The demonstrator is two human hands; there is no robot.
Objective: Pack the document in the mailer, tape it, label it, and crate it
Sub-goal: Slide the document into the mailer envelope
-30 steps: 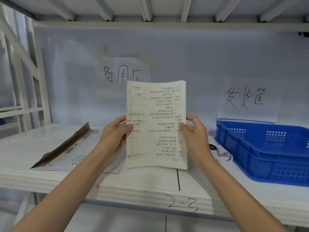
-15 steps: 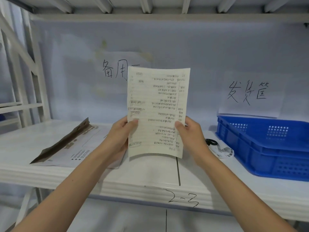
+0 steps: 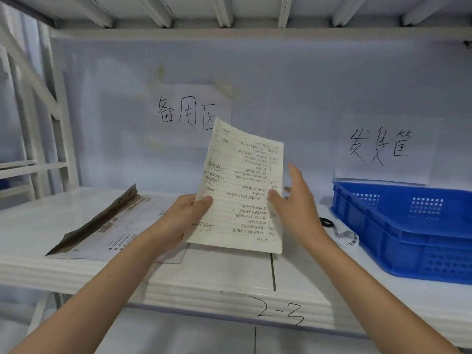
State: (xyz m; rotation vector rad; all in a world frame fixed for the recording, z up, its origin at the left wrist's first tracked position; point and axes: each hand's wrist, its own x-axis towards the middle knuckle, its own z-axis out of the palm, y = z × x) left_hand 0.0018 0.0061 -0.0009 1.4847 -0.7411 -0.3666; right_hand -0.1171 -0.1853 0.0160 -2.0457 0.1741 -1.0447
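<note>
Left hand point(image 3: 185, 221): pinches the document point(image 3: 242, 192) at its lower left edge, thumb on the written face, other fingers behind the sheet.
Right hand point(image 3: 293, 203): fingers spread and fairly straight, blurred; thumb tip lies on the sheet's right edge, the rest stand clear to the right. Not gripping.
Document: lined page with handwriting, held upright above the shelf front, top corner tilted left, writing upside down to the camera.
Forearms: both reach up from the lower corners and meet at the sheet.
Mailer point(image 3: 107, 226): lies flat on the white shelf point(image 3: 217, 274), left of and behind the left hand, brown flap raised.
Crate point(image 3: 408, 231): blue, on the shelf at right, well apart from the sheet.
Roll point(image 3: 343, 232): between right wrist and crate; too blurred to identify surely.
Wall signs point(image 3: 194, 116): two handwritten papers, one above the sheet, one above the crate.
Shelf edge: marked "2-3".
</note>
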